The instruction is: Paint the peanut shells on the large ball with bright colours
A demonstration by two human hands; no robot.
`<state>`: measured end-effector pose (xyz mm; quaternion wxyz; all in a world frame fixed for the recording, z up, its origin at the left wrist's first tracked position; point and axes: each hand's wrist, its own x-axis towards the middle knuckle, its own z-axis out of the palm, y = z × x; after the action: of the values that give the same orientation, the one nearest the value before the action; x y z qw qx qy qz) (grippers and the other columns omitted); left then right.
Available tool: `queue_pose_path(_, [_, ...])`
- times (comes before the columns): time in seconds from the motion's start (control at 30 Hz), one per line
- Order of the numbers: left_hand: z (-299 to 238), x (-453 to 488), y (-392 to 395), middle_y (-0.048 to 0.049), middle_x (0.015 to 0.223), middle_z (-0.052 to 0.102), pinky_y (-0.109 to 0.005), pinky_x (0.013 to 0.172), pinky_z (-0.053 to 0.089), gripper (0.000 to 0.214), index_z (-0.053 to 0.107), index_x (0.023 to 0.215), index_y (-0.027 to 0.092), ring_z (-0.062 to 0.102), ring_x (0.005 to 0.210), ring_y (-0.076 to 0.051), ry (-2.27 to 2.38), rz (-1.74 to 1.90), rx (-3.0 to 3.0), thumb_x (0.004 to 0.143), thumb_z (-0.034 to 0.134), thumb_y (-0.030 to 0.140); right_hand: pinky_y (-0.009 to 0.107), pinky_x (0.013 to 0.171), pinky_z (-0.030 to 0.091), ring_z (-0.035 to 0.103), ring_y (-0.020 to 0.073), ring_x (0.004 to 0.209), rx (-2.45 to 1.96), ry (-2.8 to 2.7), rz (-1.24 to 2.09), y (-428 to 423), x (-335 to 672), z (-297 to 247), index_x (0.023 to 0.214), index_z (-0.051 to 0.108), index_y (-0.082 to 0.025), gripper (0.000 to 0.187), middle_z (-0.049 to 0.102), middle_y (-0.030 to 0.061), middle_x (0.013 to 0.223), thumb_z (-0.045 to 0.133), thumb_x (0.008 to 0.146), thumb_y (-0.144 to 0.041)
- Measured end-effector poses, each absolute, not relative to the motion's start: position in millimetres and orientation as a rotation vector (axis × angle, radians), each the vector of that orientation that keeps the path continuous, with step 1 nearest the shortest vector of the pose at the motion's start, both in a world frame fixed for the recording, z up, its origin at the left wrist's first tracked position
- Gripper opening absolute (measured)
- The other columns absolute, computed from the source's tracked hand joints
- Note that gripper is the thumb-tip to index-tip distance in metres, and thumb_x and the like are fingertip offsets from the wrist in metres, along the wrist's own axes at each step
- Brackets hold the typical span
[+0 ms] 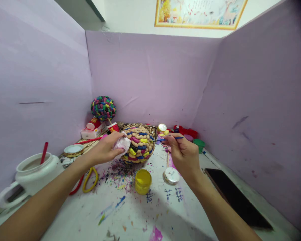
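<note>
Peanut ball (139, 144) sat on worktop (80, 216), partly coloured, much still bare tan. Left hand (107, 147), partly curled, gripped tissue (124, 144) against ball; right hand (183, 152) pinched brush (161, 139) at its far side.

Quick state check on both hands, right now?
Left hand: closed on a crumpled white tissue, at the side of the peanut-covered ball.
Right hand: closed, holding a thin blue brush.
</note>
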<state>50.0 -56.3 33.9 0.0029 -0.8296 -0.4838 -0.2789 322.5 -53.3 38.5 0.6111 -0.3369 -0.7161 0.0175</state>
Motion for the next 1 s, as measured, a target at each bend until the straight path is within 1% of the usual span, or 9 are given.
queue_pose_path(0.13, [34.3,50.0,-56.6,-0.0115,0.122,0.057,-0.040,0.097,0.042,0.044,0.047,0.121,0.017,0.053,0.113,-0.027,-1.515,-0.882,-2.606,0.081,0.057,0.033,0.026,0.051,0.050,0.069,0.0173,0.060,-0.785,-1.651,-0.006,-52.2,324.3,38.6,0.082,0.065,-0.016,0.021,0.071,0.0051,0.069,0.049,0.090,-0.027])
queue_pose_path(0.3, [34.3,49.6,-56.9,-0.0119,0.121,0.057,-0.040,0.097,0.042,0.043,0.047,0.121,0.016,0.054,0.113,-0.028,-1.500,-0.877,-2.603,0.082,0.057,0.033,0.026,0.050,0.049,0.068,0.0176,0.060,-0.803,-1.658,-0.022,-51.9,325.3,38.4,0.082,0.065,-0.015,0.021,0.071,0.0055,0.070,0.049,0.091,-0.027])
queue_pose_path(0.7, [32.2,51.3,-56.2,-0.0114,0.122,0.057,-0.040,0.098,0.041,0.043,0.047,0.121,0.017,0.053,0.114,-0.027,-1.455,-0.875,-2.604,0.082,0.057,0.031,0.030,0.059,0.054,0.070,0.0184,0.066,-0.739,-1.623,0.080,-55.2,321.1,36.0,0.084,0.064,-0.016,0.018,0.072,0.0062,0.075,0.050,0.090,-0.026])
queue_pose_path(0.83, [31.7,52.1,-56.0,-0.0113,0.122,0.057,-0.040,0.099,0.042,0.043,0.048,0.121,0.018,0.053,0.115,-0.027,-1.444,-0.864,-2.599,0.081,0.057,0.031,0.029,0.057,0.053,0.070,0.0173,0.063,-0.732,-1.642,0.096,-57.3,320.1,36.6,0.083,0.064,-0.017,0.018,0.072,0.0051,0.073,0.050,0.090,-0.027])
queue_pose_path(1.0, [32.3,52.3,-56.3,-0.0111,0.122,0.057,-0.041,0.099,0.041,0.042,0.047,0.121,0.018,0.053,0.115,-0.027,-1.438,-0.866,-2.603,0.082,0.057,0.031,0.030,0.059,0.054,0.069,0.0173,0.064,-0.718,-1.662,0.118,-58.2,317.7,34.2,0.083,0.064,-0.017,0.020,0.071,0.0056,0.074,0.049,0.091,-0.027])
